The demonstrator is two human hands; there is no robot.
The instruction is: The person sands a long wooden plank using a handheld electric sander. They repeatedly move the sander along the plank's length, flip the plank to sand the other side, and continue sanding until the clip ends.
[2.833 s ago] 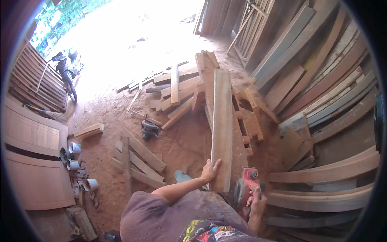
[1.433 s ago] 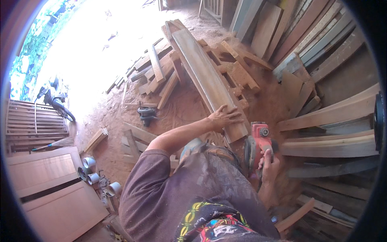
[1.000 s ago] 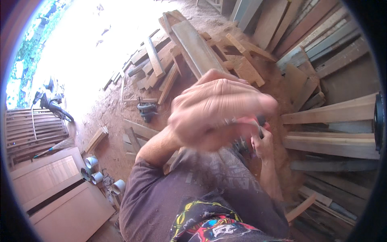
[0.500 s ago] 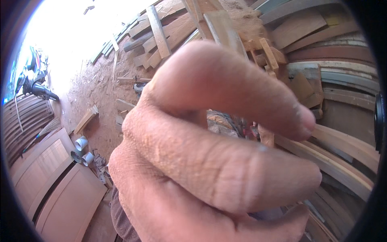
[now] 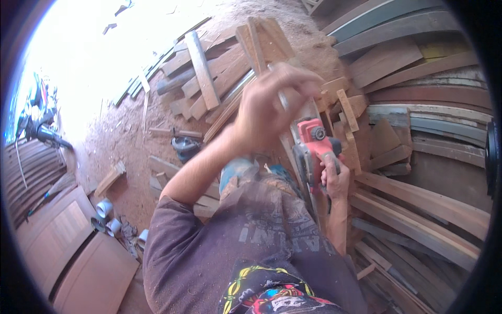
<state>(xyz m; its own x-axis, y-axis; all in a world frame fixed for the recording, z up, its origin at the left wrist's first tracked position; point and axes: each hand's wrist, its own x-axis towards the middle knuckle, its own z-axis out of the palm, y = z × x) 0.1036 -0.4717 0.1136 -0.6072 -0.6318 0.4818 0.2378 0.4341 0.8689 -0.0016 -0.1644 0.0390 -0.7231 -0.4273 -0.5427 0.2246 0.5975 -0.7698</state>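
My right hand [image 5: 334, 175] grips the rear handle of a red and black electric hand planer [image 5: 312, 138]. The planer has a round dark knob at its far end and rests along a long narrow wooden board [image 5: 289, 140]. Raised over the board, left of and beyond the planer, is my left hand [image 5: 274, 99]. Its fingers are loosely bent and apart from the thumb, with nothing seen held; motion blurs it a little. The board's near part runs toward my body, partly hidden by the planer and my right arm.
Wood offcuts [image 5: 225, 78] lie in a heap ahead. Stacked planks [image 5: 418, 199] line the right side. To the left are panelled doors [image 5: 97, 272], white cups [image 5: 104, 208] and a motorcycle [image 5: 44, 125]. A dark power tool [image 5: 186, 146] sits on the dusty floor left of my hands.
My left hand, close before the camera and covering much of the view, has moved down and away over the board. The planer and my right hand are now visible.
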